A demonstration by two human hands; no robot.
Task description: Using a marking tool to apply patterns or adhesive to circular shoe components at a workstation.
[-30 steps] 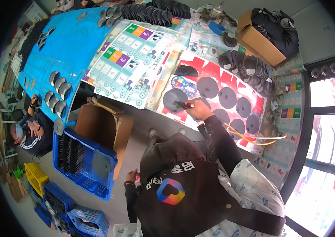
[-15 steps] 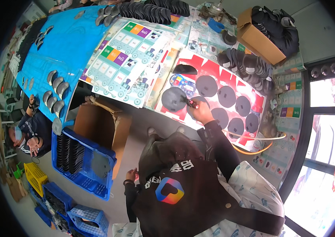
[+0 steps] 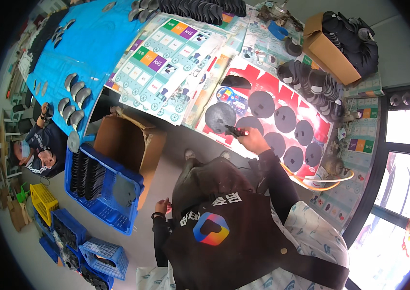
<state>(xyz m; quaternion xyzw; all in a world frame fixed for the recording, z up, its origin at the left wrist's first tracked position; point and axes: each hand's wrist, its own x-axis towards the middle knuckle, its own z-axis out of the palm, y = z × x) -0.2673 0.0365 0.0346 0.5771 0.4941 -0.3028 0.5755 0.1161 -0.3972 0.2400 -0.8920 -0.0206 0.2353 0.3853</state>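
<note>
My right hand (image 3: 254,141) is closed around a black hand tool (image 3: 236,131) with red parts, its exact kind not clear. The tool's tip is at the lower edge of a dark round disc (image 3: 220,117), the leftmost of several. These flat black discs (image 3: 285,119) lie on a red-and-white printed sheet (image 3: 217,137), some with a small dark rectangle near the middle. Above them rests a black half-round piece (image 3: 237,81). Low at my side hangs my left hand (image 3: 162,207), apart from the table, fingers loosely bent and seemingly holding nothing.
Orange and white hoses (image 3: 328,183) loop past my right forearm. Stacked curved black pieces (image 3: 311,87) and a full cardboard box (image 3: 333,53) stand beyond the discs. Left are printed sheets (image 3: 159,72), an open carton (image 3: 118,145), a blue crate (image 3: 103,217) and a seated person (image 3: 45,145).
The tool has drawn back from the middle of the leftmost disc to its lower edge, and my right hand with it. The whole view has shifted slightly. My left hand still hangs low.
</note>
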